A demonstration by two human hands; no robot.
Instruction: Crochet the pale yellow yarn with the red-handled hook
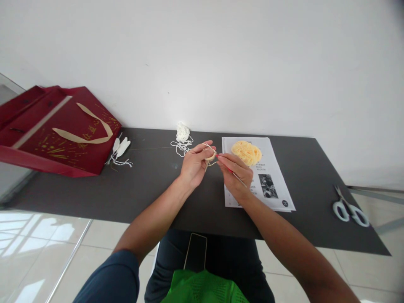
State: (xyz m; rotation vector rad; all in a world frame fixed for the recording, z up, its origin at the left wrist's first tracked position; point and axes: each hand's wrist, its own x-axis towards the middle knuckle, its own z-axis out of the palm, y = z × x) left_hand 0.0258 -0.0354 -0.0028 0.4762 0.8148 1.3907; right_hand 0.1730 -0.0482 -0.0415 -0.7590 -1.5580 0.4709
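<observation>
Both forearms reach forward from the bottom of the view and converge over the middle of the dark table (151,185), the elbows spread wide and the wrists angled inward so the hands nearly meet.

The left hand (194,164) is raised a little above the tabletop, palm turned toward the right, fingers curled. Its thumb and forefinger are pinched together on a small yellow crochet piece (211,157), which sits between the two hands. A thin strand of yarn runs over the top of the left fingers.

The right hand (236,172) is held just beside it, knuckles up, fingers closed around a crochet hook (232,171) in a pencil-like grip. The hook has a red section near the fingertips and a pale shaft that slants back down over the hand toward the wrist. Its tip points at the crochet piece; whether it is threaded into the stitches is too small to tell.

Under the right hand lies a printed sheet (274,185), with a yellow yarn ball (246,152) resting on its upper part. A tangle of white yarn (182,136) lies beyond the left hand near the wall. Farther left are a red bag (57,130) and two small white bits (120,148). Scissors (349,207) lie well apart at the right edge. A phone (196,251) rests on the person's lap.
</observation>
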